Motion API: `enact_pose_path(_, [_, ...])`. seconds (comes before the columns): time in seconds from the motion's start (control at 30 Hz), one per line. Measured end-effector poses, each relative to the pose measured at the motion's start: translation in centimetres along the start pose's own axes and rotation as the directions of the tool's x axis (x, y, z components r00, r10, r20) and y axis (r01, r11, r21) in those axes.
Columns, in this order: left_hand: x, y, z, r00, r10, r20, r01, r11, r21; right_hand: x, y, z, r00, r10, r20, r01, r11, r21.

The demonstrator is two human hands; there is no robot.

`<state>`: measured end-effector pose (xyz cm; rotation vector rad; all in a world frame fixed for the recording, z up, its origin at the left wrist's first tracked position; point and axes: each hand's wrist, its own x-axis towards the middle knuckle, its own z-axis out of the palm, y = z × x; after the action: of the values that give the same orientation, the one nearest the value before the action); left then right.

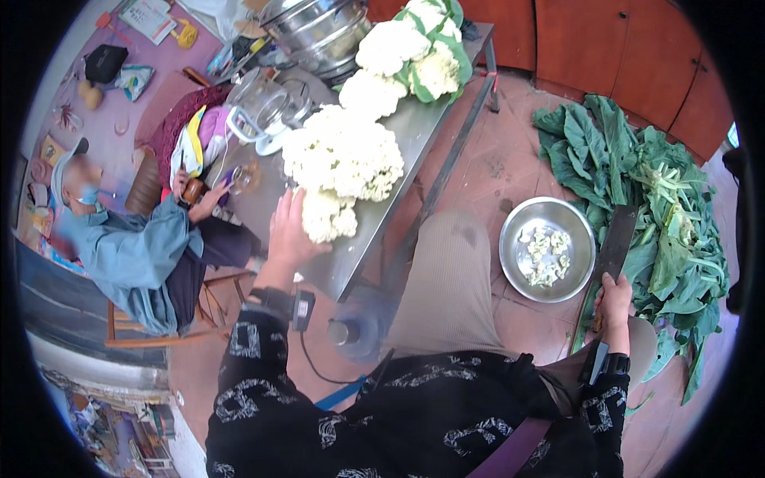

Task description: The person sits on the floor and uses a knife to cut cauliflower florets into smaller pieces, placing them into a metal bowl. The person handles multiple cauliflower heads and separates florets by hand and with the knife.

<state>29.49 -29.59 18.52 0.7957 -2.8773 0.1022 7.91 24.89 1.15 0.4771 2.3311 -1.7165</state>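
My left hand [291,230] lies against the near side of a small cauliflower head [330,216], with the fingers along its left and the thumb at its lower edge. Whether it grips the head cannot be seen. Behind it sits a larger cauliflower [343,152] on the metal-topped table [382,227]. On my other side, my right hand [614,302] is closed around the handle of a cleaver [617,242]. Its broad dark blade points away from me. Left of the blade, a steel basin [508,263] on the floor holds several small cauliflower florets [547,254].
Cauliflower leaves [669,227] are heaped on the floor at right. More cauliflowers [394,48] and a stacked steel pot [317,30] stand toward the far table end. Across the table, a seated person [137,239] holds a small brown object. Red cabinets [586,48] line the back.
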Motion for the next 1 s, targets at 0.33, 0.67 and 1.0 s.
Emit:
enact_pose_path(0.33, [-1.3,3.0,-4.9,0.886,0.107,-0.451,-0.218,0.955,-0.202,0.2,0.1,0.0,0.999,-0.007,0.049,0.002,0.995,0.099])
enact_pose_path(0.67, [-2.7,23.5,-17.4,0.564,0.668,-0.487,-0.487,-0.207,-0.848,-0.3,-0.2,0.3,0.999,0.001,0.038,-0.002,0.999,0.032])
enact_pose_path(1.0, [-2.8,29.4,-19.4,0.358,0.715,-0.601,-0.179,-0.579,-0.795,-0.2,-1.0,1.0,0.995,0.05,-0.082,-0.044,0.996,0.075])
